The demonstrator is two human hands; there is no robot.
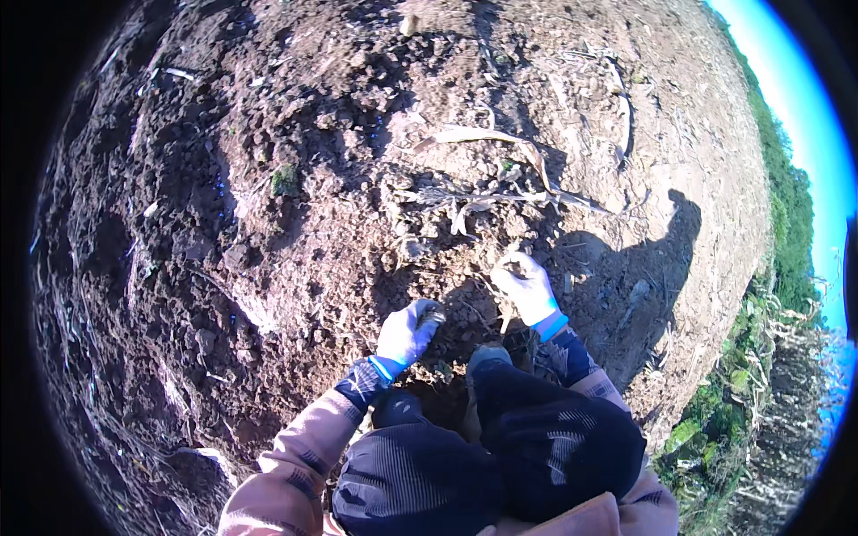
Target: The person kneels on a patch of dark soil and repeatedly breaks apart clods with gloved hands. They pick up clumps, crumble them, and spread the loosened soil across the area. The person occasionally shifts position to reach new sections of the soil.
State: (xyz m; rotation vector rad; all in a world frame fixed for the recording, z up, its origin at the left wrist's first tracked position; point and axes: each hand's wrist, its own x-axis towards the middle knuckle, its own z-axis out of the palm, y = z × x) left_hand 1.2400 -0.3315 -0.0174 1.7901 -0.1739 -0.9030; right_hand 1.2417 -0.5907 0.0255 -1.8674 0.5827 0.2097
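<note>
Both my hands wear pale work gloves with blue cuffs and are low over loose brown soil [462,315] in front of my feet. My left hand [404,336] is curled, and something brownish shows at its fingertips, either a small clod or soiled glove tips. To the right and a little farther out, my right hand [526,287] bends its thumb and fingers towards each other around a dark gap. Whether it pinches anything is too small to tell. A short dry stalk [507,316] sticks up just beside it.
Dry corn husks [479,134] and a withered stalk [496,198] lie beyond my hands. A small green weed [285,181] is to the left. My boot [488,354] and bent knees are close below. Green plants [704,409] border the field at right.
</note>
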